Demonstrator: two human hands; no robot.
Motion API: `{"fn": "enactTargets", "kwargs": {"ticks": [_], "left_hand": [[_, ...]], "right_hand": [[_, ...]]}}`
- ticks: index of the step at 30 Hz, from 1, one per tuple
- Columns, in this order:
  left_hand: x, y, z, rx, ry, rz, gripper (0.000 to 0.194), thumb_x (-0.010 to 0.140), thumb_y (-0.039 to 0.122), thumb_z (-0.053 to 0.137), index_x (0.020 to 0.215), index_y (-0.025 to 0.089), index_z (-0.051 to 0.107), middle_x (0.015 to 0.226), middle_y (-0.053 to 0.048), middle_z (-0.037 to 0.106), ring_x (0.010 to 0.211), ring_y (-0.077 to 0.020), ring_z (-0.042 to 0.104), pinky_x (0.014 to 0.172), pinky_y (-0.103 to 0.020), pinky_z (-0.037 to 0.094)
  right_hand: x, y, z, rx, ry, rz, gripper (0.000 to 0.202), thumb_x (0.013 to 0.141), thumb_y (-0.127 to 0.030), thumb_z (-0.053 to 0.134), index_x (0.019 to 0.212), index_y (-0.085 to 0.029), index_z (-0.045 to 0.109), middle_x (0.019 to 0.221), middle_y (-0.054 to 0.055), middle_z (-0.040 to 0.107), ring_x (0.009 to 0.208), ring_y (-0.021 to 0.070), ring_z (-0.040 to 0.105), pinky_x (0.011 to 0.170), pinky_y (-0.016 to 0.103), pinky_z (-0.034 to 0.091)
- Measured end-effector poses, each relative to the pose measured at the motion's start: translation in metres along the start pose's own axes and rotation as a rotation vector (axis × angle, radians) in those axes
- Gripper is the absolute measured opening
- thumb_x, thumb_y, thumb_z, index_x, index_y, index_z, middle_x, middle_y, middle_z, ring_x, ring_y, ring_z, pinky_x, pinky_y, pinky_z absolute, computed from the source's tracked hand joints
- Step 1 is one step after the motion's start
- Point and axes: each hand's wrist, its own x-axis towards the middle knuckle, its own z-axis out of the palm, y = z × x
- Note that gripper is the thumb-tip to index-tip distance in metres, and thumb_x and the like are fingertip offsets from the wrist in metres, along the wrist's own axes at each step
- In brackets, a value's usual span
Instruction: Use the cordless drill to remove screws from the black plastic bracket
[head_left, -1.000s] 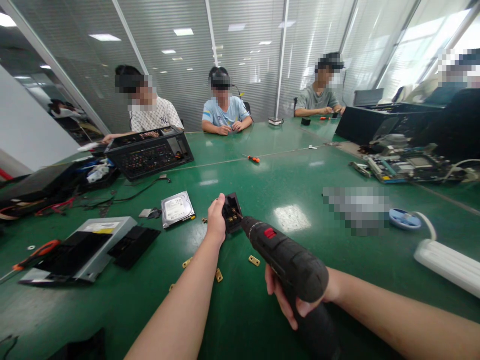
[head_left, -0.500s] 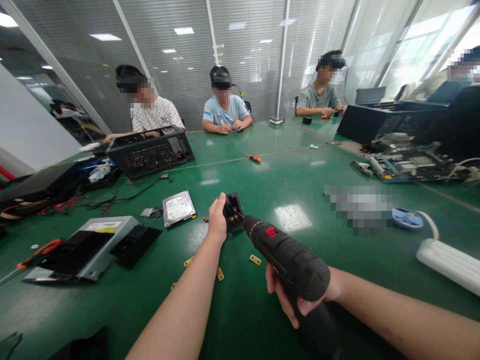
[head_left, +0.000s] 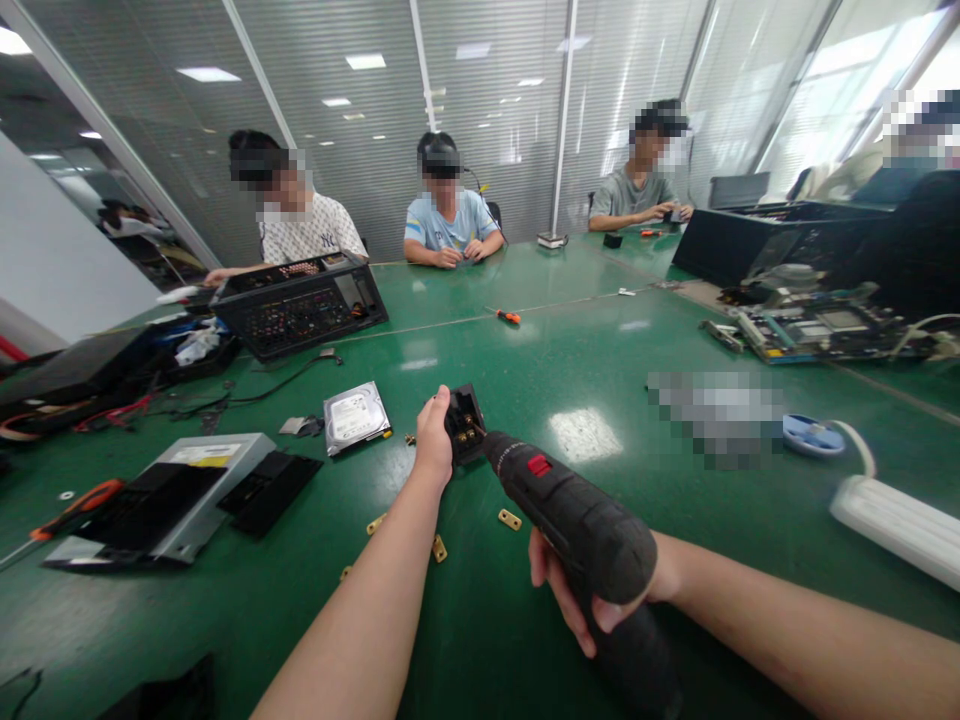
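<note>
My left hand (head_left: 435, 432) is closed around the near-left side of a small black block (head_left: 469, 405) with brass fittings inside, like a terminal block. In my right hand (head_left: 562, 590) is a black cordless drill (head_left: 577, 510) with a red switch on top. Its bit points into the block, at the brass parts; whether the tip touches a screw I cannot tell. Small brass plates (head_left: 510, 519) with holes lie on the green table (head_left: 480, 620) near my forearms. A few tiny brass pieces (head_left: 410, 439) lie just left of my left hand.
A hard drive (head_left: 356, 416), an optical drive (head_left: 217, 465) and an orange-handled screwdriver (head_left: 82, 508) lie to the left. Farther off are a computer case (head_left: 300, 305) and another screwdriver (head_left: 506, 316). At right are a circuit board (head_left: 817, 325) and a white power strip (head_left: 900, 525). Several people sit opposite.
My hands, the drill and the black block stay almost in the same place. Across the table, the hands of the person in grey have lifted slightly.
</note>
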Motion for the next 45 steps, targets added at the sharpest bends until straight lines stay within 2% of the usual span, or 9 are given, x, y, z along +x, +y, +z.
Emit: {"fn": "enactTargets", "kwargs": {"ticks": [7,25,35,40,45], "left_hand": [[-0.0012,0.0012,0.0015,0.033,-0.001,0.03,0.067,0.078,0.079,0.076,0.102,0.016,0.07,0.084,-0.013,0.079,0.076,-0.031,0.078,0.069,-0.041,0.061],[0.0002,0.0007,0.0009,0.034,-0.002,0.029,0.066,0.077,0.08,0.076,0.098,0.017,0.069,0.083,-0.012,0.078,0.073,-0.0282,0.076,0.067,-0.039,0.06],[0.001,-0.0006,0.0005,0.033,-0.009,0.046,0.068,0.075,0.083,0.077,0.095,0.018,0.068,0.081,-0.01,0.078,0.07,-0.0269,0.076,0.065,-0.039,0.06],[0.0011,-0.0012,0.0003,0.041,-0.008,0.045,0.069,0.076,0.083,0.076,0.096,0.018,0.068,0.083,-0.011,0.079,0.072,-0.0277,0.077,0.066,-0.039,0.06],[0.0028,-0.0022,0.0,0.038,0.002,0.051,0.069,0.074,0.083,0.076,0.095,0.018,0.067,0.082,-0.011,0.078,0.072,-0.0282,0.077,0.067,-0.04,0.06]], "right_hand": [[0.0005,-0.0006,0.0024,-0.011,0.033,-0.003,0.071,0.056,-0.033,0.108,0.111,-0.014,0.067,0.074,0.003,0.079,0.054,0.0178,0.074,0.06,0.028,0.063],[0.0,0.0002,0.0008,0.033,-0.007,-0.059,0.062,0.063,-0.022,0.104,0.113,-0.013,0.069,0.077,0.004,0.08,0.061,0.0189,0.078,0.062,0.027,0.064],[0.0008,-0.0008,0.0034,0.043,0.009,-0.055,0.063,0.06,-0.023,0.106,0.11,-0.012,0.07,0.076,0.005,0.081,0.06,0.0185,0.078,0.062,0.026,0.064],[-0.001,0.0016,0.0005,0.047,-0.005,-0.056,0.067,0.061,-0.019,0.105,0.116,-0.012,0.068,0.079,0.005,0.082,0.063,0.0193,0.08,0.063,0.026,0.065],[-0.0006,0.0019,-0.0006,0.006,0.017,-0.019,0.069,0.059,-0.025,0.107,0.114,-0.014,0.066,0.076,0.003,0.08,0.061,0.0189,0.078,0.063,0.028,0.065]]}}
